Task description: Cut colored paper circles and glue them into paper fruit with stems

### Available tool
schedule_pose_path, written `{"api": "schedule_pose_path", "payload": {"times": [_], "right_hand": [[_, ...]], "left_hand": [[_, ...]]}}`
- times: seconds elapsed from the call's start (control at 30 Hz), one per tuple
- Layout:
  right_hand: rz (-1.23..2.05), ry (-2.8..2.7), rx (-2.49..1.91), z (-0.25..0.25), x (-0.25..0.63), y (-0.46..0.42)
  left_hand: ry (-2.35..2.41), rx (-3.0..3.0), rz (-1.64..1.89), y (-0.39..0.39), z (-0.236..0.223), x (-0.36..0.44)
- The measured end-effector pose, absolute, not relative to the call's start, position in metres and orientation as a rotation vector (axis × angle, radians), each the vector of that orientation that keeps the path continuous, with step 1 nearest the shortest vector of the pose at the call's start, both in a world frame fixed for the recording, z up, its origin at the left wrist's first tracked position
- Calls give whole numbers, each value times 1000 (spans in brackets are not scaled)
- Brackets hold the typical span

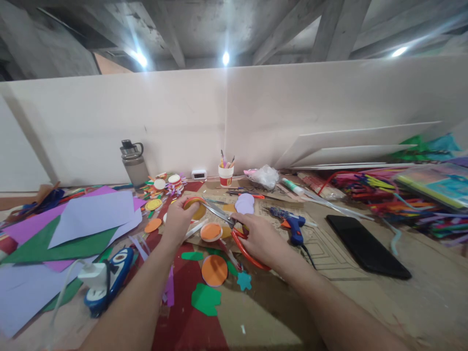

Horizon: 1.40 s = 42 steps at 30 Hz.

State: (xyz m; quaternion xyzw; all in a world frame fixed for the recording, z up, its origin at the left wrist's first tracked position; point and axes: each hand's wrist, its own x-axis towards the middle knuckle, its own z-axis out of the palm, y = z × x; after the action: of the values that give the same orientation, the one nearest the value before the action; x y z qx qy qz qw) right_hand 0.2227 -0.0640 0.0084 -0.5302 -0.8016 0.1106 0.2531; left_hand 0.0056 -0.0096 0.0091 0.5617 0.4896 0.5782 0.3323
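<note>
My right hand point(258, 231) grips scissors point(221, 213) with orange-red handles. Their blades point up and to the left, close to a round orange-and-yellow paper piece point(197, 210) pinched in my left hand point(177, 217). I cannot tell whether the blades touch that piece. Under my hands lie an orange disc on a white round base point(211, 232) and, nearer me, another orange disc point(214, 270). A teal flower-shaped cutout point(244, 281) and green paper scraps point(206, 299) rest beside it. Beyond the scissors sit lilac paper circles point(244, 204).
Coloured paper sheets point(93, 219) and a blue power strip point(119, 273) lie left. A blue glue gun point(294, 224) and black phone point(367, 246) are right. Farther back stand a bottle point(133, 165), a cup of pens point(225, 176) and a small digital clock point(199, 174).
</note>
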Motion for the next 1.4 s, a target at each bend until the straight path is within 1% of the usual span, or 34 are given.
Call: {"api": "schedule_pose_path", "payload": {"times": [0.4,0.6,0.77,1.0,1.4], "right_hand": [[264,-2182,-1462,5,223,-63],[242,-2209,-1468,4,224,-62],[176,-2222,-1554,4,224,-62],[68,-2236,-1646,6,221,-62],[-100,-2246,-1692,6,220,-64]], "left_hand": [[1232,1403,1517,-7,7,5],[1127,1328,1524,-3,1,5],[1047,1246,1507,-3,-1,7],[914,976,1394,-14,13,19],[883,906,1322,-12,11,18]]}}
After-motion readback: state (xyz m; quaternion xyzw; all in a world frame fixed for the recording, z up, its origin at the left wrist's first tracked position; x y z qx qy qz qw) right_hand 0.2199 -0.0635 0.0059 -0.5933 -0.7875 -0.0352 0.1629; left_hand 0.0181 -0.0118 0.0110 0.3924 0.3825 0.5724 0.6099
